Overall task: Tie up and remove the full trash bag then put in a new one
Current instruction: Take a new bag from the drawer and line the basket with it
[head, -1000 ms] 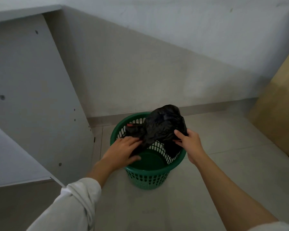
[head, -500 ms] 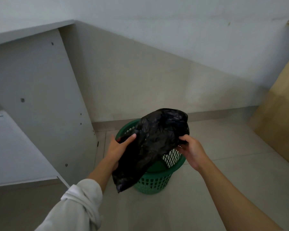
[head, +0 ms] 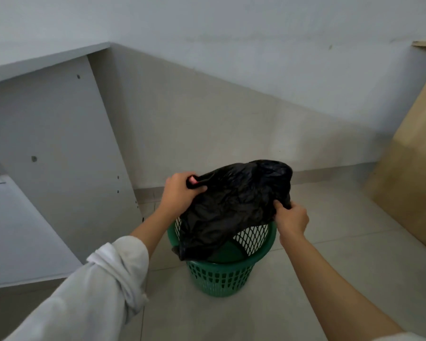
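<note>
— How are the hands seen?
— The left hand (head: 180,190) is closed on one edge of the black trash bag (head: 234,205); the opposite edge is pinched by the right hand (head: 292,217).
— Where is the bag held?
— It is stretched between both hands above the green basket (head: 221,279), its lower corner drooping onto the rim.
— And around that?
— The basket is set on a tiled floor (head: 305,291), near a white panel (head: 59,143).

Pale tiled floor (head: 330,279), green mesh bin (head: 221,279) on it
</note>
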